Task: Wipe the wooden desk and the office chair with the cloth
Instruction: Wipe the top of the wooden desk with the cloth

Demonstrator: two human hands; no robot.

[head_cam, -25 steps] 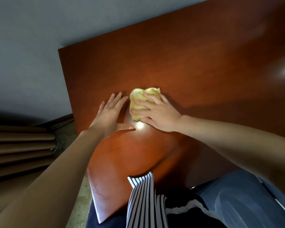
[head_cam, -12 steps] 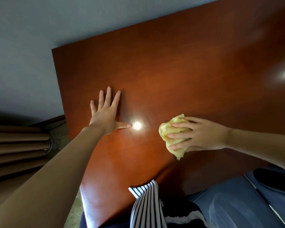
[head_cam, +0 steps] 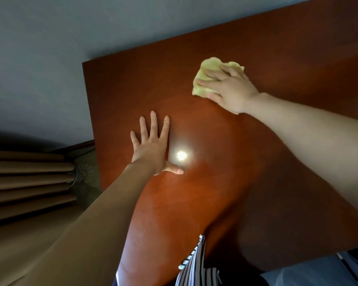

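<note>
R hand, arm stretched fwd, fingers curled over cloth on desk; L hand flat, fingers splayed.

Single head-worn wide-angle view, looking forward and down onto wooden desk, close above
</note>
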